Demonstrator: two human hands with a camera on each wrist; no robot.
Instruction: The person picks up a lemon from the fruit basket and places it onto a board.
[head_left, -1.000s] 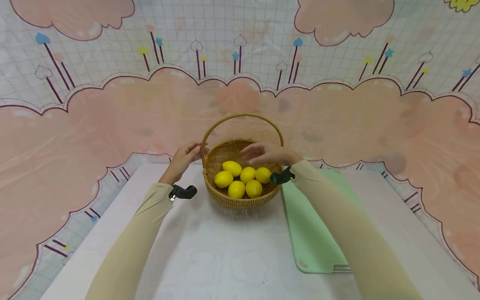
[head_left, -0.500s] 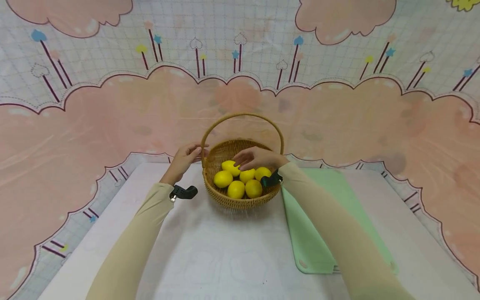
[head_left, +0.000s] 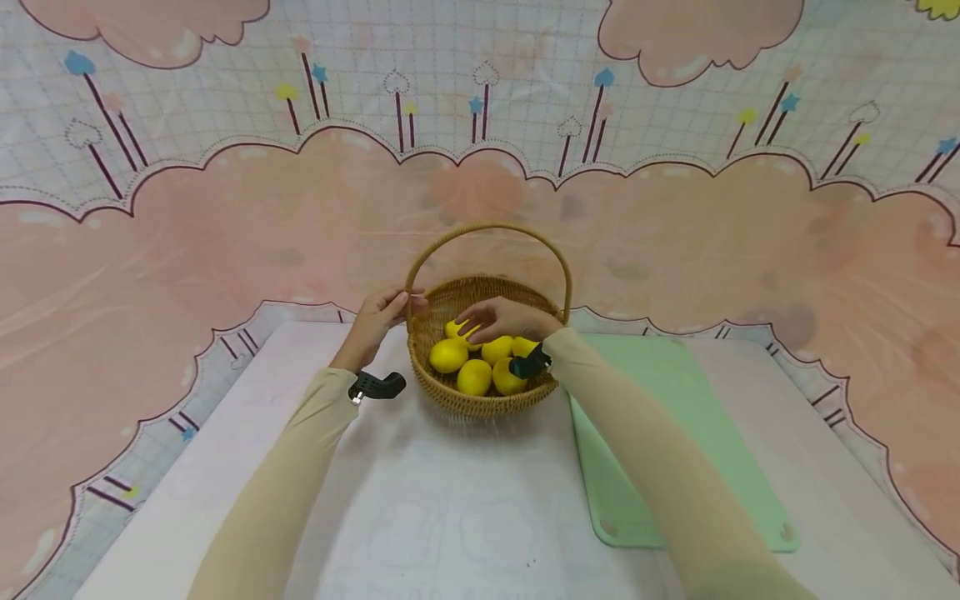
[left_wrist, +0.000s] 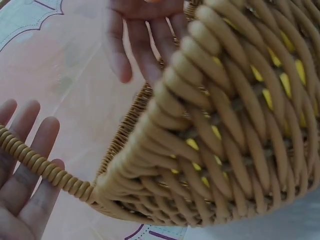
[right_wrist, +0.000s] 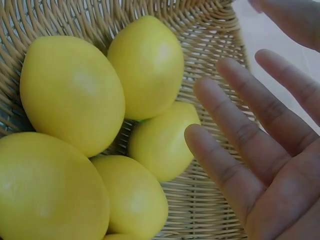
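Observation:
A round wicker basket [head_left: 480, 408] with a tall arched handle holds several yellow lemons [head_left: 448, 356]. At the foot of the handle is my left hand [head_left: 377, 323], its fingers stretched out behind the wicker handle [left_wrist: 50, 172], not curled round it. My right hand [head_left: 508, 322] hovers over the basket's inside, above the rear lemons. Spread fingers [right_wrist: 235, 125] show in the right wrist view, with nothing held. One fingertip there overlaps the edge of a lemon [right_wrist: 165, 142]. The left wrist view also catches the right hand past the basket rim.
A pale green cutting board [head_left: 675, 400] lies on the white table [head_left: 435, 517] right of the basket, partly under my right forearm. A patterned pink cloth backdrop [head_left: 315, 242] rises close behind the basket.
My right hand has moved left and slightly down, from the right side of the basket to over the rear lemons. The left hand stays by the handle; basket and lemons stay put.

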